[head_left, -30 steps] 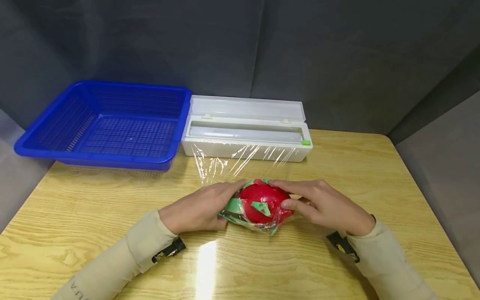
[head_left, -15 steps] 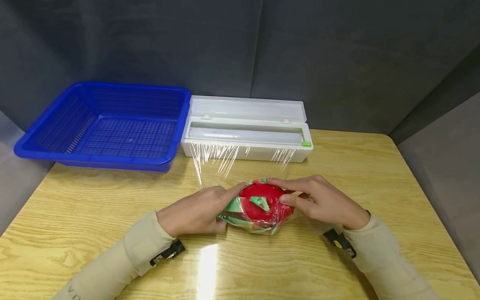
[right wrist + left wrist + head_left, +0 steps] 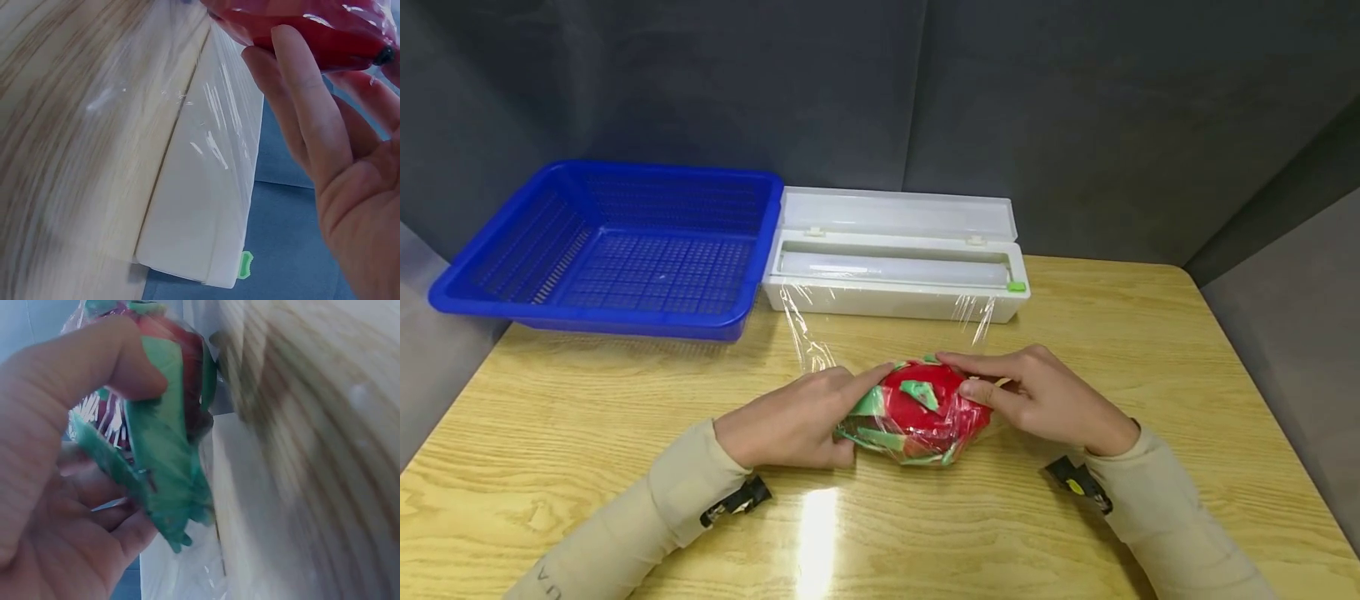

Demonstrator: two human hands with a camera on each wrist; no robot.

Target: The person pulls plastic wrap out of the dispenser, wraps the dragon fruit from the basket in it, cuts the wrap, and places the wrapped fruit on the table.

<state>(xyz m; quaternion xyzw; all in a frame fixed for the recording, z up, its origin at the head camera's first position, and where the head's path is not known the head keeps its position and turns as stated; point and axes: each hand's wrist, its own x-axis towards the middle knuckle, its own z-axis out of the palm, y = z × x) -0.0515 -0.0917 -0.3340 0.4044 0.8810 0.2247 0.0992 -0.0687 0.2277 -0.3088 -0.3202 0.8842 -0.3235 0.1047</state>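
Note:
A red dragon fruit (image 3: pixel 928 404) with green scales, wrapped in shiny cling film, is held between both hands low over the table. My left hand (image 3: pixel 797 421) grips its left end; in the left wrist view the thumb presses a long green scale (image 3: pixel 159 425). On the other end, my right hand (image 3: pixel 1045 400) holds the red side with thumb and fingers, and the right wrist view shows those fingertips (image 3: pixel 287 37) against it from below. A clear sheet of cling film (image 3: pixel 805 333) runs from the fruit back to the white dispenser box (image 3: pixel 895 300).
The dispenser's lid (image 3: pixel 898 214) stands raised, showing the film roll (image 3: pixel 891 268) inside and a green slider (image 3: pixel 1016 287) at its right end. Left of it, touching or nearly so, sits a blue plastic basket (image 3: pixel 625 321). A dark curtain (image 3: pixel 1075 125) hangs behind the wooden table (image 3: pixel 1112 333).
The dragon fruit has turned a little away from me: its front green scale sits higher, and more green shows below. Creases in the cling film have shifted. Both hands keep hold of it.

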